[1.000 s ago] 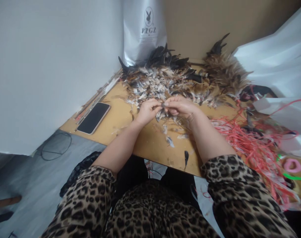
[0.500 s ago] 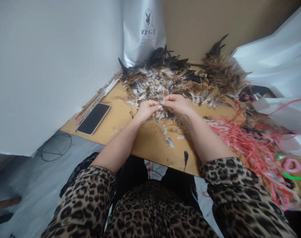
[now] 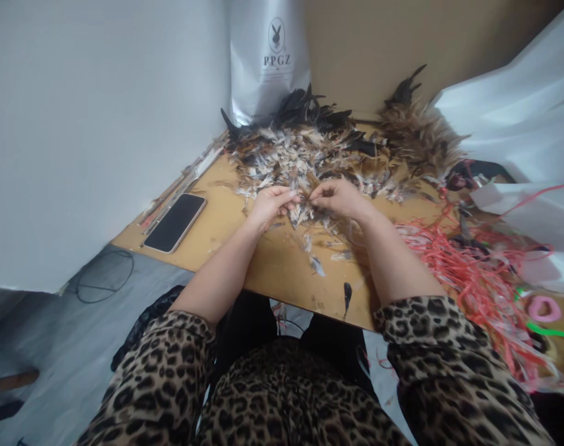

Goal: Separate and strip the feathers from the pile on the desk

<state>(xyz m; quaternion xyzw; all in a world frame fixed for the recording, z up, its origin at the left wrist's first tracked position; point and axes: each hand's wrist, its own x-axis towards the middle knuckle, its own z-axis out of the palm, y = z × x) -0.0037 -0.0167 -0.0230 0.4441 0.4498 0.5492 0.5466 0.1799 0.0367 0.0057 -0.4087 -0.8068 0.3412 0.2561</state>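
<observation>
My left hand [image 3: 272, 205] is closed, thumb against fingers, on a small greyish feather [image 3: 293, 179] whose tip points up. Close to its right, my right hand [image 3: 341, 198] pinches a brownish feather [image 3: 314, 182]. The fingertips of both hands are a short way apart, at the front edge of a loose pile of white, grey and brown feathers [image 3: 286, 152]. Part of the pile is hidden behind my hands. A few loose feathers [image 3: 317, 266] lie nearer to me, and a small black feather [image 3: 347, 294] rests by the table's front edge.
A phone [image 3: 176, 223] lies at the left of the wooden table [image 3: 221, 248]. Long black feathers [image 3: 304, 108] and a brown bunch [image 3: 416, 136] are behind. Pink-red strings [image 3: 467, 272] heap at right, with a pink ring [image 3: 545, 308]. A white printed bag [image 3: 270, 74] stands at the back.
My hands have drawn slightly apart, the right one moving a little to the right. A brownish feather now shows at the right fingertips and a greyish one above the left.
</observation>
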